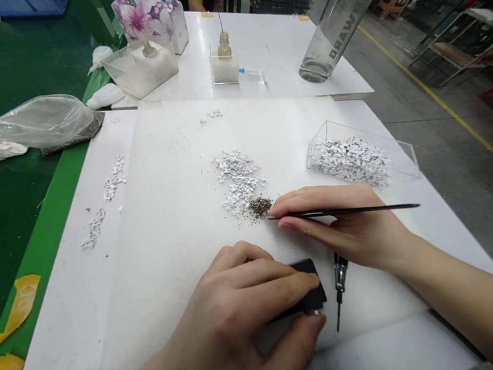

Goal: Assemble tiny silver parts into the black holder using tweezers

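Observation:
My left hand is closed on a black block, thumb and finger at its right end. Between them a tiny light-coloured piece shows at the block's edge. My right hand pinches black tweezers, lying almost level. Their tips point left, beside a small heap of tiny brownish metal screws. Under the right palm a screwdriver with a dark handle and silver collar points downward; whether the fingers grip it is hidden. A pile of small white parts lies just behind the screws.
A clear tray of white parts stands at right. More white parts lie at left. Farther back are a small bottle in a holder, a clear container, a flowered tissue box and a tilted-looking glass bottle.

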A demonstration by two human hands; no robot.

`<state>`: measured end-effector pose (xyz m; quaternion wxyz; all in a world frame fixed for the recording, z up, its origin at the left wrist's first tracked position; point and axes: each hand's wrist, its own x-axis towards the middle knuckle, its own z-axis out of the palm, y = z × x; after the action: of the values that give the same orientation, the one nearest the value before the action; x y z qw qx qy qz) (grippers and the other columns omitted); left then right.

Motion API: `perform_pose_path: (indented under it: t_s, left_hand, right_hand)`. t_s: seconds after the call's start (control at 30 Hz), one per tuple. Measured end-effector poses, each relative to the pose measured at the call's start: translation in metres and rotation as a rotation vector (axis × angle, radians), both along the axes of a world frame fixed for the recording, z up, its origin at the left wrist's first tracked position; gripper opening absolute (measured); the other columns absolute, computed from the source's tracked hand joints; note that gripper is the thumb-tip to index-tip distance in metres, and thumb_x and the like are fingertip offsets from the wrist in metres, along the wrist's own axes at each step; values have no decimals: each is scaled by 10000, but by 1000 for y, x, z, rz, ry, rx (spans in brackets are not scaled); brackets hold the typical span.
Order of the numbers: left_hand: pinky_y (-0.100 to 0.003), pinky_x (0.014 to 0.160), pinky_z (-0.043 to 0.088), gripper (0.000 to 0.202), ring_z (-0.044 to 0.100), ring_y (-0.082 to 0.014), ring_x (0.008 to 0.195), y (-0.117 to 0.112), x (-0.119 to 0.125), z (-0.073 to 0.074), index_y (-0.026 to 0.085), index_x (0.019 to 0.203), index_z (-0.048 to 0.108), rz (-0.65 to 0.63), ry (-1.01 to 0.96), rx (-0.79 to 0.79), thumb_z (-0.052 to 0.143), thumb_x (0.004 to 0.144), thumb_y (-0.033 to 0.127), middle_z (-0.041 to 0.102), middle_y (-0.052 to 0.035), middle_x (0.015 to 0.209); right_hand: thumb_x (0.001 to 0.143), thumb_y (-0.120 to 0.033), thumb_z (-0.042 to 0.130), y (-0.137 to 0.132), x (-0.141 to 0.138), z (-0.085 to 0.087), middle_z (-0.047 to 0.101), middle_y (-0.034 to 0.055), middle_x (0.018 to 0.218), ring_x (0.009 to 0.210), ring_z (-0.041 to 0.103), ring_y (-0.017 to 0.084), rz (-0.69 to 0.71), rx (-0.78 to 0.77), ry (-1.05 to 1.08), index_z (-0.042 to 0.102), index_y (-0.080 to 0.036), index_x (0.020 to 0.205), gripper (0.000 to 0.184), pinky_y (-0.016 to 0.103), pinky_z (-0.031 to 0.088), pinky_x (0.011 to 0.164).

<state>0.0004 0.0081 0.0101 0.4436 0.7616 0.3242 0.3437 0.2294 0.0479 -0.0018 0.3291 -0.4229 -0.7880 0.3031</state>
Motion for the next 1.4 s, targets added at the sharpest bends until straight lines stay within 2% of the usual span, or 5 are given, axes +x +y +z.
perform_pose_path:
  t_s: [0.33,0.67,1.07,1.4]
  left_hand:
    - [-279,881,619,237,713,-151,904,0,2,2,190,1077,820,2,5,-13,748,883,76,833,29,972]
    - [-296,880,628,229,720,-167,889,0,3,2,189,1076,819,-5,11,-16,735,890,83,837,14,954]
    - [-295,878,627,235,723,-160,883,-1,2,2,198,1065,816,-1,8,-15,739,882,72,838,26,957]
    - [-302,858,632,238,724,-173,883,-1,4,3,207,1061,822,-11,8,-10,737,878,82,840,12,950]
  right_hand:
    - [977,-221,765,0,1,0,846,7,1107,1028,803,189,-25,-47,27,830,-259,1083,130,259,664,938]
    - [986,-246,754,0,0,0,845,27,1095,1014,805,230,-29,-47,20,832,-264,1070,117,329,684,915]
    - [995,-233,747,1,0,-1,842,21,1110,1035,797,194,11,-12,10,822,-238,1077,112,268,664,918]
    - [994,-258,748,2,0,-1,843,20,1109,1033,802,216,-10,-52,17,830,-264,1075,115,299,678,908]
